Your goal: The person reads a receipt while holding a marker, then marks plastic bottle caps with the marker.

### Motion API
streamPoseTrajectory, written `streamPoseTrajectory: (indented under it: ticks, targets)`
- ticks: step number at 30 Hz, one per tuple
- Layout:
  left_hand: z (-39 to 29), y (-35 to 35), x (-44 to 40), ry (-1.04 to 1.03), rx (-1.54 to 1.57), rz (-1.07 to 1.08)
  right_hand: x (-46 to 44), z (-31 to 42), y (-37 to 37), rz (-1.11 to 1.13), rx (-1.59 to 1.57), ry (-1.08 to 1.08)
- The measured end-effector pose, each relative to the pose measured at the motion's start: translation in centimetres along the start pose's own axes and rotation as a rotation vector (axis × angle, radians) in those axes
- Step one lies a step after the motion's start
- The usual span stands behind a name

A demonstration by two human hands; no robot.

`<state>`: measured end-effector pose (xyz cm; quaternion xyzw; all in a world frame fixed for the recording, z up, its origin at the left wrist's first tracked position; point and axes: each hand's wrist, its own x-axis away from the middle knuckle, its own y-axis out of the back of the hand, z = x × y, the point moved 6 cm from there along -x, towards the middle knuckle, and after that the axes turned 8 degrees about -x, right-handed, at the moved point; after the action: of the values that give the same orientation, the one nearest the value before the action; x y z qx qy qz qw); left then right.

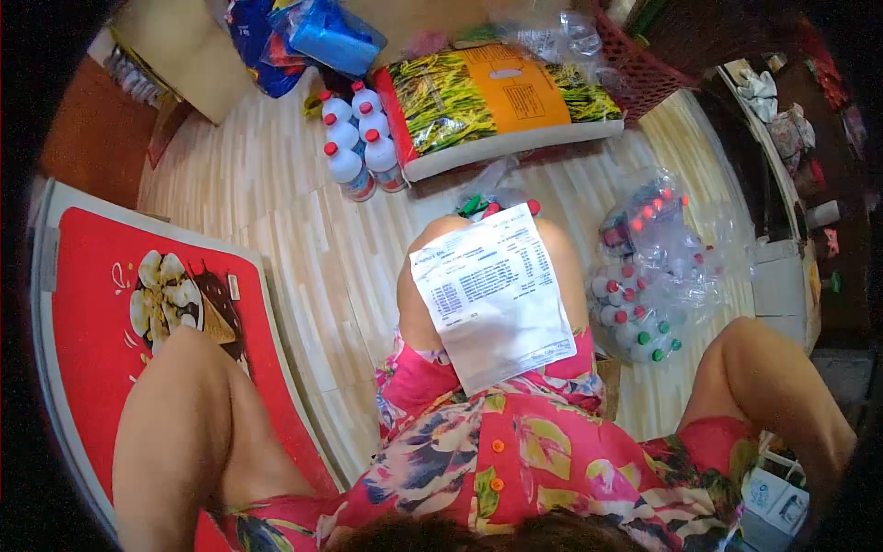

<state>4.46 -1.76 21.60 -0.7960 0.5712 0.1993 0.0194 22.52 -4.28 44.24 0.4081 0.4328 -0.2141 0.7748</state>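
Note:
A printed paper sheet [497, 340], resembling a bill with columns of small text, lies across my knees on the floral clothing. Neither of my hands shows. My left arm bends at the elbow beside the red freezer-like panel with an ice cream picture [92, 304]. On the other side, my right arm is bent too, and its forearm runs off toward the lower right edge. What the hands hold or touch is hidden. Just beyond my knees sits a clear plastic bag [497, 175] with green and red caps by it.
White bottles with red caps [345, 166] stand beside a rice-patterned sack [487, 101]. Plastic-wrapped small bottles [635, 313] lie on the floor at right. A red mesh basket [644, 60] stands behind, and blue packets [336, 41] lie at the back left. Cluttered shelves [782, 120] line the right.

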Motion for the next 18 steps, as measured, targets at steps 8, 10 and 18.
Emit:
streamPoseTrajectory:
  ticks: [8, 10, 18]
  targets:
    - [-0.1, 0.4, 0.1, 0.052, -0.012, 0.006, -1.0, -0.2, -1.0, 0.004, -0.001, -0.031]
    - [0.8, 0.9, 0.1, 0.023, -0.034, -0.027, -0.8, -0.7, -0.7, -0.014, 0.005, -0.030]
    - [2.0, 0.1, 0.2, 0.079, -0.047, 0.012, -0.1, -1.1, 0.2, -0.085, 0.025, 0.019]
